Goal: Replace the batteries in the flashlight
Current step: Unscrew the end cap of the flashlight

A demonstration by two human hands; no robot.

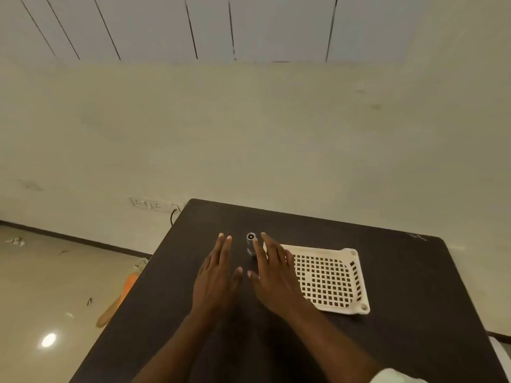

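Note:
A small dark flashlight (251, 242) stands upright on the dark table (401, 272), its round lens end facing up. My left hand (218, 275) hovers flat just left of it, fingers straight and holding nothing. My right hand (273, 269) lies flat just right of it, fingers straight, with the index finger close beside the flashlight body; I cannot tell if it touches. No batteries are visible.
A white perforated tray (351, 286) lies on the table to the right, partly under my right hand. Beyond the table's left edge are floor, an orange and wooden object (121, 297), and a wall socket with a cable (154, 204).

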